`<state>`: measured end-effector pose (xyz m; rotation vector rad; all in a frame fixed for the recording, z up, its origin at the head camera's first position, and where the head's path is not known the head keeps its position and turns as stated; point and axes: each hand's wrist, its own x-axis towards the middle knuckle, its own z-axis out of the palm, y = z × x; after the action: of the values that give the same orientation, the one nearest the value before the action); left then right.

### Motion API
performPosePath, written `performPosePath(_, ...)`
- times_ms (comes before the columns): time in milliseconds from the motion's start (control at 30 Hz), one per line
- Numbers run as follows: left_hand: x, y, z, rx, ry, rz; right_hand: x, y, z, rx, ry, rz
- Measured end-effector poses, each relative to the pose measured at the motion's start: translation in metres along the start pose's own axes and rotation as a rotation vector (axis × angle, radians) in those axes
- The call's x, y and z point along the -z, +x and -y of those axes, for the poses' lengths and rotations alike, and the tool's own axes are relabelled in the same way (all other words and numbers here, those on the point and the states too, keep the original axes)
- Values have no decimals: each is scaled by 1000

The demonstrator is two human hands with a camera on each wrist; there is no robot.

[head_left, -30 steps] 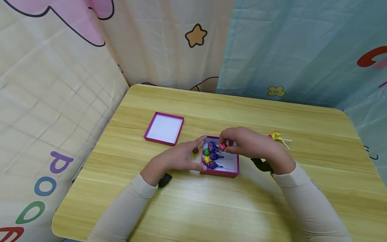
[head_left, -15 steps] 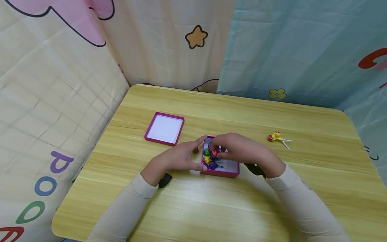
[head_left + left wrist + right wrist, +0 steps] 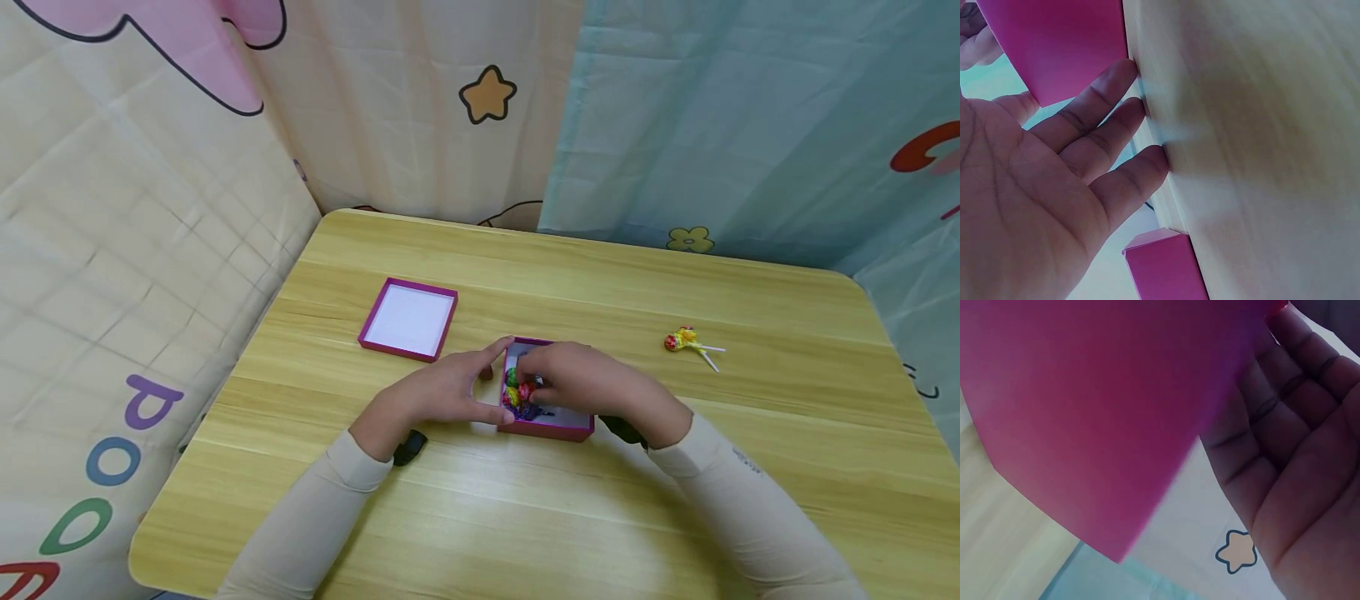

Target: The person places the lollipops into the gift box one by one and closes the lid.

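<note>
A magenta box (image 3: 551, 431) with a white inside lies on the table, holding several wrapped lollipops. Along its left side are a green lollipop (image 3: 512, 377), a yellow one (image 3: 511, 397) and purple ones (image 3: 529, 412), partly covered by my right hand. My left hand (image 3: 442, 387) touches the box's left side, thumb at the front corner and index finger at the back one. Its other fingers (image 3: 1132, 184) are extended at the tabletop in the left wrist view. Inside the box, my right hand (image 3: 600, 382) pinches a red lollipop (image 3: 527, 390), whose stick is hidden.
Left of the box, a matching lid (image 3: 408, 318) lies with its white inside up. Yellow lollipops (image 3: 682, 338) with white sticks lie on the table (image 3: 540, 517) to the right. Printed curtains (image 3: 435, 142) hang behind and beside the table.
My right hand has moved left and towards me within the box, carrying the red lollipop to the others beside the yellow one. My left hand has stayed in place.
</note>
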<state>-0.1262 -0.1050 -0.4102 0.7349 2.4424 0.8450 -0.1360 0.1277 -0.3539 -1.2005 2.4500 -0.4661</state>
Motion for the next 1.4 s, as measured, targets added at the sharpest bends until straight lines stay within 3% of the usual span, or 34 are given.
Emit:
performPosePath(633,0,0,0,-3,2,-1,-16,4,2,-28,-111,-22)
performPosePath(1400,1,0,-2,4,4,6,-14,0,-3,-22,-113,-38)
